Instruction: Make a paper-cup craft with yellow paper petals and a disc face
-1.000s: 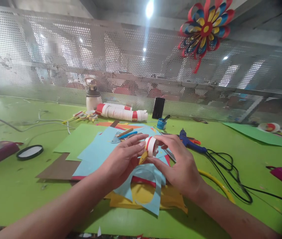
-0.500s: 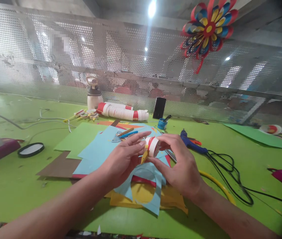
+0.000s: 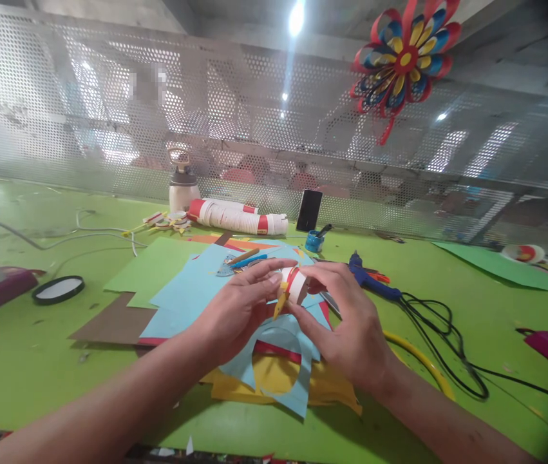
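Note:
Between my hands, above the piled paper, is a small white cylinder with a red band [image 3: 297,287], which looks like a paper cup piece. A yellow paper piece [image 3: 281,304] sticks out from its near left side. My left hand [image 3: 242,306] is closed around the cylinder's left end, thumb and fingers against it. From the right, my right hand [image 3: 346,316] grips the other end between thumb and fingertips. Beneath them lies a light blue sheet with a round cutout [image 3: 305,380], on top of yellow paper [image 3: 336,386].
Blue, green and brown sheets [image 3: 114,319] spread leftward. A blue glue gun [image 3: 375,281] with a black cord lies right. Behind stand a blue pot [image 3: 315,241], a phone [image 3: 309,210], stacked paper cups [image 3: 239,219] and a spray bottle [image 3: 183,187]. A paper flower [image 3: 406,59] hangs overhead.
The cylinder is tilted slightly differently, and both hands keep hold of it. The view has shifted slightly. A blurred figure behind the mesh has moved right.

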`<state>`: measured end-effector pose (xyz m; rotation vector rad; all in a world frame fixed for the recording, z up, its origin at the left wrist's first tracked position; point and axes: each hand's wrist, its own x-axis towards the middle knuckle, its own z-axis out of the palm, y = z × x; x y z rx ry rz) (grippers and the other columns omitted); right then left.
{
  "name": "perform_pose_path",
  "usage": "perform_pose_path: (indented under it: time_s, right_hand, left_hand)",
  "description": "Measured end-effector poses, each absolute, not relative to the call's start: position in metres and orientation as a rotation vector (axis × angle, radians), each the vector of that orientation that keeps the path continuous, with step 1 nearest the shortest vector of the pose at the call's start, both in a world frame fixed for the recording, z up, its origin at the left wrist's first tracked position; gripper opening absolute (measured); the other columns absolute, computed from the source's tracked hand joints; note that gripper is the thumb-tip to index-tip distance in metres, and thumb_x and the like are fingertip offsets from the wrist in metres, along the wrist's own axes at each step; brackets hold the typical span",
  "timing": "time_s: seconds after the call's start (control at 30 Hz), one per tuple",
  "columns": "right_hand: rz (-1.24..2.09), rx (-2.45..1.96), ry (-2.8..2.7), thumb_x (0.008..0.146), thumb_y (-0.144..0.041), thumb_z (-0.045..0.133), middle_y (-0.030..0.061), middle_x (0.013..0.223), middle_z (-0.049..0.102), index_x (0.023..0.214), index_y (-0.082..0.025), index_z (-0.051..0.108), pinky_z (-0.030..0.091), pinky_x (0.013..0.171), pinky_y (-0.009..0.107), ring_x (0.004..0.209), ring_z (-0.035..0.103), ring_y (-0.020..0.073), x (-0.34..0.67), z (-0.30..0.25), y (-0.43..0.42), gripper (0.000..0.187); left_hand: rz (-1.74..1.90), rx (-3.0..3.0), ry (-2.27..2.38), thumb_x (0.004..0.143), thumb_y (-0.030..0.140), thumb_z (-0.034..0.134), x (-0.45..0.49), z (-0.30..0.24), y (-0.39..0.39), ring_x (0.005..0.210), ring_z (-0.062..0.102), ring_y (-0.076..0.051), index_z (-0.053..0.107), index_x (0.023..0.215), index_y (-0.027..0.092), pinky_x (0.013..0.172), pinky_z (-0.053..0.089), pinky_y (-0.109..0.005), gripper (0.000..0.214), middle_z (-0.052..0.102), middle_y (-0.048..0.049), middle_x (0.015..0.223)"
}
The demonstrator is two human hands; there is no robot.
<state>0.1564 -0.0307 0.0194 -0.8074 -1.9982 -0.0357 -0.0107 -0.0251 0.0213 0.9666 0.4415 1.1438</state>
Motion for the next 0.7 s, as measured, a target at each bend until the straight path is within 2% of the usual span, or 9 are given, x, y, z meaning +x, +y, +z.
perform_pose_path:
  time_s: [0.37, 0.7]
  right_hand:
    - [-0.010, -0.804, -1.991, 0.077, -0.014, 0.063, 0.0091, 0.106, 0.054, 0.113, -0.017, 0.054, 0.049, 0.085, 0.039, 0.094, 0.056, 0.0202, 0.1561, 0.0186, -0.0300, 0.037]
    - [0.008, -0.801, -1.961, 0.077, -0.015, 0.063, 0.0096, 0.106, 0.055, 0.114, -0.020, 0.052, 0.051, 0.083, 0.043, 0.094, 0.058, 0.0227, 0.1558, 0.0177, -0.0298, 0.039]
  left_hand:
    - [1.142, 0.980, 0.457, 0.086, 0.020, 0.053, -0.0092, 0.0204, -0.0254, 0.094, 0.061, -0.021, 0.060, 0.109, 0.016, 0.082, 0.045, -0.032, 0.024, 0.066, -0.0103, 0.099]
    - [1.141, 0.975, 0.461, 0.084, 0.020, 0.055, -0.0094, 0.0216, -0.0265, 0.090, 0.061, -0.021, 0.061, 0.109, 0.016, 0.081, 0.045, -0.033, 0.026, 0.066, -0.0099, 0.097]
